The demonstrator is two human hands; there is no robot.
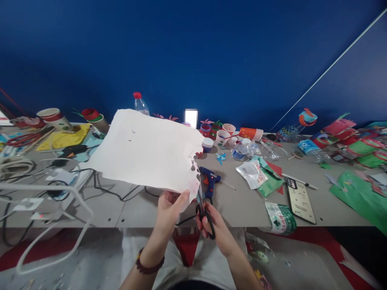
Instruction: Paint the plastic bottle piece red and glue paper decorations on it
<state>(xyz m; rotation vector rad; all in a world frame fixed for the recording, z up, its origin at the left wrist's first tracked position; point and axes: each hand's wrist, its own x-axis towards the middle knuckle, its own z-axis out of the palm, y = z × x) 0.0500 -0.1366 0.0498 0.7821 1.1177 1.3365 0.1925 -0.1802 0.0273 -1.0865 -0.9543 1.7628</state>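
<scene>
A large white paper sheet is held up above the table, tilted toward me. Small holes and a ragged cut edge run down its right side. My left hand pinches its lower right corner, thumb on top and fingers underneath. My right hand is closed around the black handles of a pair of scissors. The blades point up and lie against the paper's right edge, beside my left thumb. Just behind them, a blue glue gun lies on the table.
Paper cups and small plastic bottles stand along the blue wall. To the right lie a phone, a green packet and green sheets. Power strips and white cables crowd the left edge.
</scene>
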